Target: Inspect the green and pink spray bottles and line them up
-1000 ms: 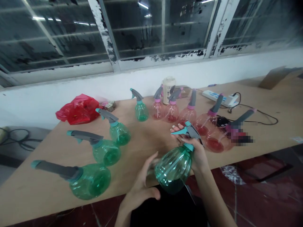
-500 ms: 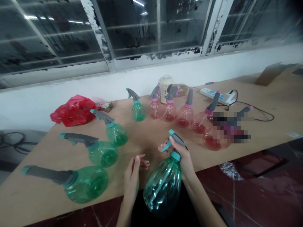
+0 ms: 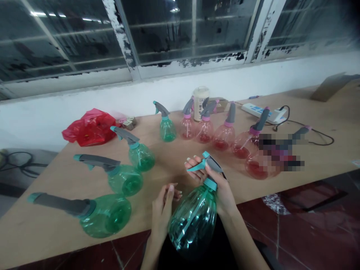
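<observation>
My right hand (image 3: 218, 183) is wrapped round the neck of a green spray bottle (image 3: 194, 221) with a grey and teal head. The bottle is tilted, its nozzle pointing up and away from me, and its teal trigger (image 3: 198, 165) stands out from the head with the fingers behind it. To the left of the bottle is my left hand (image 3: 165, 200), fingers loosely curled and apart, holding nothing. Several other green spray bottles (image 3: 142, 157) stand on the left of the table, and several pink ones (image 3: 224, 137) stand in a row towards the right.
On the wooden table (image 3: 174, 165), a red plastic bag (image 3: 91, 127) lies at the back left. A lidded cup (image 3: 200, 103) stands behind the pink bottles. A white power strip (image 3: 263, 112) with a black cable lies at the back right, and a cardboard piece (image 3: 332, 87) stands beyond it.
The fingers of my right hand have spread out from the trigger, and the trigger stands further out from the head. The whole view has shifted slightly. My left hand remains beside the bottle.
</observation>
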`<state>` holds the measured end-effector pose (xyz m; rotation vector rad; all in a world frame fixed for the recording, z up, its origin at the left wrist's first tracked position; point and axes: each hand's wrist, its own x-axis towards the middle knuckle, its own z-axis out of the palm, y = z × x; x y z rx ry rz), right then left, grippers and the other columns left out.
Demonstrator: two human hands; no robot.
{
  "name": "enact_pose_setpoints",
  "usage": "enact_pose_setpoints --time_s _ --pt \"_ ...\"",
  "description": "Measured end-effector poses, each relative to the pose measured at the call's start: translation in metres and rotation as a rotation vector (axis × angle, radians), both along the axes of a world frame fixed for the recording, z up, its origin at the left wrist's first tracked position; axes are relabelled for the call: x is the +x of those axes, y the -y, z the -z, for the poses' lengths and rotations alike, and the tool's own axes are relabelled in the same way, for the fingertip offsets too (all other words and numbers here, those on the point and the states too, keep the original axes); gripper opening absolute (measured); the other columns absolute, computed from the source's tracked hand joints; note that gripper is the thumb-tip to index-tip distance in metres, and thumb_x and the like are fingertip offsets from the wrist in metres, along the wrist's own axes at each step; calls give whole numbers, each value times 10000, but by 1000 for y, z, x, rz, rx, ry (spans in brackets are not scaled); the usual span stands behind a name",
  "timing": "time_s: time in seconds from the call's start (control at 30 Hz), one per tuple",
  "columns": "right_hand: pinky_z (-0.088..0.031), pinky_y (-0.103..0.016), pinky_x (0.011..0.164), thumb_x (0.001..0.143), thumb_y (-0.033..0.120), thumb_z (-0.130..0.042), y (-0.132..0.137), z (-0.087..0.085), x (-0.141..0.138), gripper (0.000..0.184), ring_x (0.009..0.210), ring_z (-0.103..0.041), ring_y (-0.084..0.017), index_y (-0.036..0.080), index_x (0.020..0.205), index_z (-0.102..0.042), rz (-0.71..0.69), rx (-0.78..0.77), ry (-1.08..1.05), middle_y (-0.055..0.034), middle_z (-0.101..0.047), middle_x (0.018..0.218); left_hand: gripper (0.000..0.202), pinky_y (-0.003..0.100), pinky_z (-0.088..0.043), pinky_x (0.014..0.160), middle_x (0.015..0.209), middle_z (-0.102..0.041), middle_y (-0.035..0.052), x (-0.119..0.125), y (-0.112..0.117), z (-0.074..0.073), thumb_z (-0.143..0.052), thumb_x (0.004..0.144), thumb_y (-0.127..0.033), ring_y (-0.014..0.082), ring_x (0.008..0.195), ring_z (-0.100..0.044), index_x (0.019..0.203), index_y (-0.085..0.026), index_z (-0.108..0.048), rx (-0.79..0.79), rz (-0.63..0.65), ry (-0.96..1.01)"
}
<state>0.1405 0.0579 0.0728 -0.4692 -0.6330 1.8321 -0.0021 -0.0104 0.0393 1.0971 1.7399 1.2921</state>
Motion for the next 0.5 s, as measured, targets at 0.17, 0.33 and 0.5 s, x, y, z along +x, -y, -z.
enact_pose_setpoints --time_s 0.17,0.33,0.5 --pt "-459 -398 957 792 361 -664 1 0 0 202 934 -671 -215 211 922 -699 7 -32 23 -34 -720 913 394 324 -531 739 792 -711 46 -2 -1 7 -481 871 -524 201 725 -677 992 -185 -641 0 13 5" --pt "-509 -384 856 782 357 -660 7 -5 0 187 751 -664 -190 219 663 -619 121 -15 33 25 -591 595 357 306 -538 735 800 -708 36 -3 -1 9 -548 837 -507 196 753 -687 1000 -198 -624 -2 43 34" --pt "-497 -410 890 796 369 -641 5 -8 5 147 845 -681 -214 227 763 -664 275 -28 86 -11 -694 765 323 298 -542 720 806 -705 34 -4 -1 9 -565 833 -488 198 769 -693 990 -209 -612 16 75 27"
